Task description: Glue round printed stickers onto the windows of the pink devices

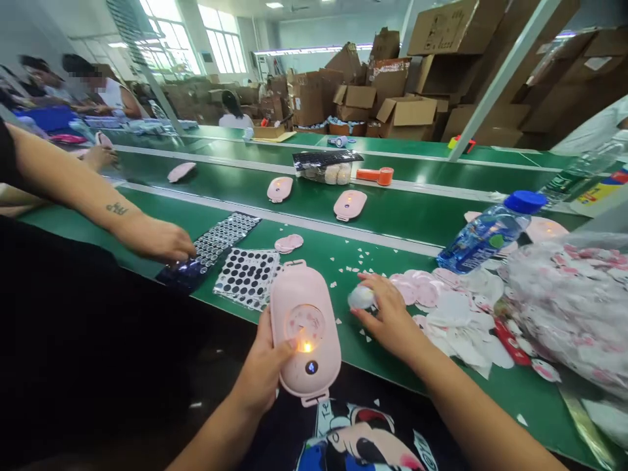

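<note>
My left hand (262,366) grips a pink oval device (314,281) with a slotted tab at each end. Its thumb lies on the front, beside a glowing orange light; a small dark display is lit below that. Over the green table, the thumb and fingers of my right hand (390,311) are curled around a whitish rounded object (361,297), whose kind I cannot make out. Round pink stickers (417,288) lie just beyond this hand, partly overlapping. Left of the device is a sheet with black dots (248,275). Two round pink pieces (289,243) lie behind it.
A co-worker's hand (157,239) is over a dark sheet of round pieces (228,239) at left. A blue-capped bottle (490,229) leans at right, near a plastic bag of printed pieces (574,307). More pink devices (350,205) lie on the green belt. Cardboard boxes (314,98) stand behind.
</note>
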A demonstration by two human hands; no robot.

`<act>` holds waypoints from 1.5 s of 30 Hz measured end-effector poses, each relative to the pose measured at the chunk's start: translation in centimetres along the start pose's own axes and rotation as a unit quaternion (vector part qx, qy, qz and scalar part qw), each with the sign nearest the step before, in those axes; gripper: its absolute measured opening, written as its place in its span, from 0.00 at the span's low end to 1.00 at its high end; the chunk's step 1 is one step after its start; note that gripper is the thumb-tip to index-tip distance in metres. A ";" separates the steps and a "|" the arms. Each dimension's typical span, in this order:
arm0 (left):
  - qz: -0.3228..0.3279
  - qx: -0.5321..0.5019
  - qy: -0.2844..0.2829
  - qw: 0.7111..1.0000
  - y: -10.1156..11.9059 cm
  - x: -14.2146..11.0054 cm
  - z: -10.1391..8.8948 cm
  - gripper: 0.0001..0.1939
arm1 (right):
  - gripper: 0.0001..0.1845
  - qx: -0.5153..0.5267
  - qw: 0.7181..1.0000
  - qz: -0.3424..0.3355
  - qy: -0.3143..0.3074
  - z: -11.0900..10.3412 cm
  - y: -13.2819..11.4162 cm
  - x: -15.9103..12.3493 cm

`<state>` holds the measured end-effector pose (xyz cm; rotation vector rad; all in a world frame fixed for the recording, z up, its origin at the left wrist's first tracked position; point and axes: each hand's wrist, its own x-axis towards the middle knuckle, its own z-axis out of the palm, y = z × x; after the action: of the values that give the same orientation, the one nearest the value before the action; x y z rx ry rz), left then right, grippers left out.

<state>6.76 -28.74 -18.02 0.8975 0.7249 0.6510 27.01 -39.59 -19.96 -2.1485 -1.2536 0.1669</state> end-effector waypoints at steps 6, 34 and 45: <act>0.018 -0.013 0.006 1.000 0.3 0.0 -0.2 0.40 | 0.17 0.126 0.988 -0.076 -0.046 -4.6 0.1 -3.6; 0.140 0.196 -0.157 0.958 0.3 -2.5 1.6 0.29 | 0.14 -0.097 0.972 -0.209 -0.048 -10.1 -4.4 -6.5; 0.153 0.252 -0.144 0.945 0.5 -2.7 1.7 0.27 | 0.16 -0.114 0.967 -0.226 -0.036 -10.6 -5.2 -6.1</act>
<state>6.39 -31.32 -16.14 1.5656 0.4945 0.5966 24.18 -47.71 -9.82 -1.9891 -1.8444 -0.0982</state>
